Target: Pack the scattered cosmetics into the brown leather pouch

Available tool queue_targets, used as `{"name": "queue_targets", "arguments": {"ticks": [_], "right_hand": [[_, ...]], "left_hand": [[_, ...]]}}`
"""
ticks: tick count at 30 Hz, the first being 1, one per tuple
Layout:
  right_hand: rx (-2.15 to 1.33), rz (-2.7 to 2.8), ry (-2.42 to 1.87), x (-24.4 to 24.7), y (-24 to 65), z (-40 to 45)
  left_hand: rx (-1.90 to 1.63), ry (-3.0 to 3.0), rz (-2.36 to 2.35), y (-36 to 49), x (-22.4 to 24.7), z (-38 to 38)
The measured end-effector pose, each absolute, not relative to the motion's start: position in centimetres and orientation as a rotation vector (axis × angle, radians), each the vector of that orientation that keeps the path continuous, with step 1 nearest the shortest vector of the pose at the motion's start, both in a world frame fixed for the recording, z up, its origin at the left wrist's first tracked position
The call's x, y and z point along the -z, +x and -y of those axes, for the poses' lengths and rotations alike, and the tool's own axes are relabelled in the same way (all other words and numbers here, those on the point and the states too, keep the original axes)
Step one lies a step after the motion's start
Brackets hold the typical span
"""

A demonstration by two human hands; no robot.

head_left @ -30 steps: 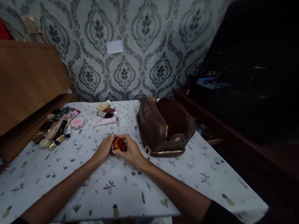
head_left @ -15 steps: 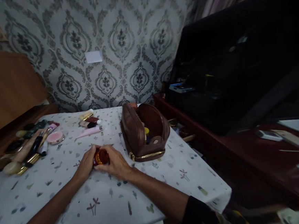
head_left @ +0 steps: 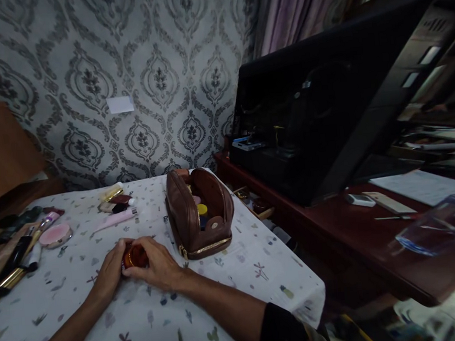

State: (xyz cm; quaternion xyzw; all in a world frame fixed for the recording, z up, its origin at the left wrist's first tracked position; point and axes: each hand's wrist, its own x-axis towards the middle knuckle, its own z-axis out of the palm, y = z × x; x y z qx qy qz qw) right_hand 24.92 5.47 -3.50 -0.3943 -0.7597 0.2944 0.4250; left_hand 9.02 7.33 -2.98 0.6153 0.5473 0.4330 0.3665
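Between my two hands is a small amber-orange jar (head_left: 137,257) with a gold band and a dark red end. My left hand (head_left: 109,268) is closed around its left side. My right hand (head_left: 161,265) grips it from the right, thumb in front and fingers over the far side. Part of the jar is hidden by the fingers. Just right of my hands stands a brown cosmetic bag (head_left: 184,218), unzipped, with a yellow-capped item (head_left: 202,210) inside. Beyond my hands lies a pink tube (head_left: 115,219).
Makeup brushes (head_left: 12,263) and a pink compact (head_left: 55,235) lie at left on the patterned tablecloth (head_left: 199,314). Small cosmetics (head_left: 117,200) lie farther back. A dark red desk (head_left: 358,233) with a large black screen (head_left: 310,116) stands at right, beside an open drawer (head_left: 256,205).
My view has turned to the right, so the table and bag appear farther left and more of the desk shows. Both hands still hold the jar above the tablecloth.
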Motion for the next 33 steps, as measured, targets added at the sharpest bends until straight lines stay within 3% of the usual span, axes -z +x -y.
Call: {"name": "queue_targets", "arguments": {"ticks": [16, 22, 33], "right_hand": [[-0.374, 1.860, -1.159, -1.9, 28.0, -5.2], [-0.375, 1.960, -1.219, -1.8, 28.8, -4.5], [-0.221, 1.940, -1.078, -1.8, 29.4, -3.4]], "left_hand": [[-1.218, 0.962, -0.869, 15.7, -0.8, -10.0], [-1.233, 0.878, -0.860, 15.8, 0.5, -9.8], [-1.061, 2.026, -0.773, 15.2, -3.0, -14.2]]}}
